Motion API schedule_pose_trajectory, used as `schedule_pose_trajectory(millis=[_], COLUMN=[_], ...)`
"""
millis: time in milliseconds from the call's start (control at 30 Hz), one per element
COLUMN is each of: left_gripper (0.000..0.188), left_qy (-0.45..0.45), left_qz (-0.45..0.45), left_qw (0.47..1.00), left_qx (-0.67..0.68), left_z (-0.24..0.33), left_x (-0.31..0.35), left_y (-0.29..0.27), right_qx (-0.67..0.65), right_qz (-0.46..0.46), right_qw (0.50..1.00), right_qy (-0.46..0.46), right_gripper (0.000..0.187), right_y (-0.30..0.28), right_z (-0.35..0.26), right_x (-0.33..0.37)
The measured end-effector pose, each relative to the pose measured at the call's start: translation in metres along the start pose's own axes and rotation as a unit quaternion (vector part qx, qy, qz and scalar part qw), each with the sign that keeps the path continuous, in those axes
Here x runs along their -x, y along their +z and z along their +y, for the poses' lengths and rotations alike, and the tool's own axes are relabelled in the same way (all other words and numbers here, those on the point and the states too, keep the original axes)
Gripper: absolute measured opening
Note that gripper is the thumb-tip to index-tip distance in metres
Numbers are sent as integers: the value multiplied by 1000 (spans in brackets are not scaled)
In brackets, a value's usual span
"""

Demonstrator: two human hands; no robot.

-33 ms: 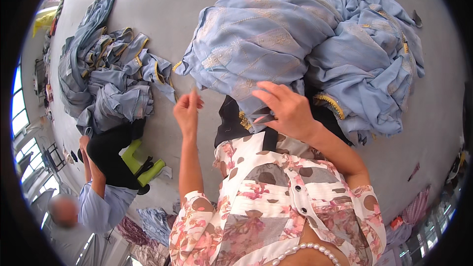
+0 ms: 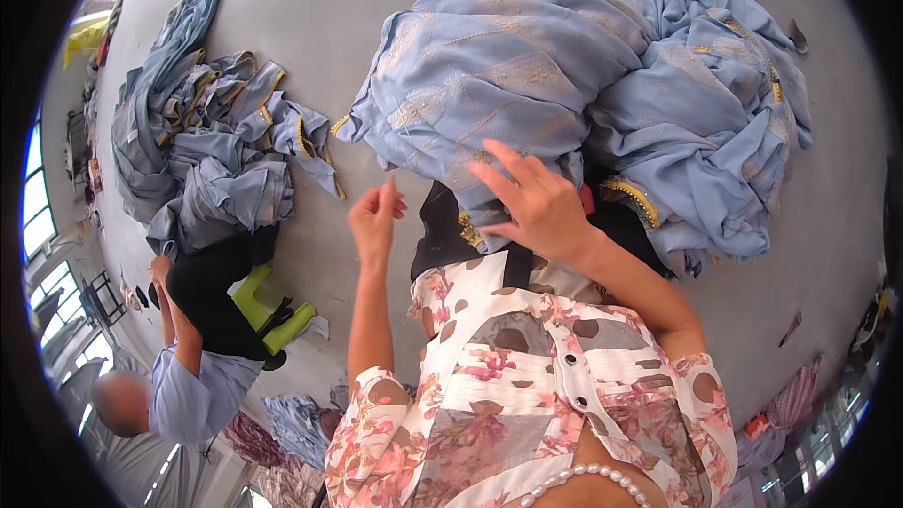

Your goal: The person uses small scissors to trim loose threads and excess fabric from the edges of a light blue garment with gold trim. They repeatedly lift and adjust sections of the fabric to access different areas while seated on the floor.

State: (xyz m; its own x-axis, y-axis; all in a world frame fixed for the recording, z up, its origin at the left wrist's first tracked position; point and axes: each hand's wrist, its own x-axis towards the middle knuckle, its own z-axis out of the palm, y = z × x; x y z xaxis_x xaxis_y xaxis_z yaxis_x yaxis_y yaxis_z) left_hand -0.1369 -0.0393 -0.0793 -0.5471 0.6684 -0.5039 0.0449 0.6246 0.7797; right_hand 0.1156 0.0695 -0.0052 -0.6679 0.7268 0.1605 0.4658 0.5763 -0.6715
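L hand [image 2: 376, 219]: ~9 o'clock of ctr, thumb & fingers together, just clear of cloth.
R hand [image 2: 544, 205]: ~3 o'clock, thumb & fingers spread apart, in front of cloth; red bit [image 2: 588, 198] beside it mostly hidden, can't tell if gripped.
Blue cloth [image 2: 508, 75]: 12–2 o'clock, bunched, w/ yellow trim.
Grey-blue heap [image 2: 216, 150]: 10 o'clock, nr co-worker [image 2: 202, 390] at 8.

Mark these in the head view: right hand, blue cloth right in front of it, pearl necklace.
Right hand [image 2: 553, 211]: head view, back of the hand.
Blue cloth [image 2: 503, 66]: head view, upper folds.
Pearl necklace [image 2: 592, 469]: head view, beads mid-strand.
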Motion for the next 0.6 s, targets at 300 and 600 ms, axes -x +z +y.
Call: schedule_pose_trajectory(millis=[300,600], left_gripper=[81,32], left_qy=[148,-131], left_qz=[-143,-223], left_qw=[949,910], left_qx=[-238,323], left_z=[51,103], left_x=[59,32], left_y=[108,33], right_qx=[-136,-524], right_qz=[140,130], right_qw=[968,805], right_qy=[157,244], right_gripper=[23,13], right_y=[22,-43], right_z=[64,75], right_x=[-36,-32])
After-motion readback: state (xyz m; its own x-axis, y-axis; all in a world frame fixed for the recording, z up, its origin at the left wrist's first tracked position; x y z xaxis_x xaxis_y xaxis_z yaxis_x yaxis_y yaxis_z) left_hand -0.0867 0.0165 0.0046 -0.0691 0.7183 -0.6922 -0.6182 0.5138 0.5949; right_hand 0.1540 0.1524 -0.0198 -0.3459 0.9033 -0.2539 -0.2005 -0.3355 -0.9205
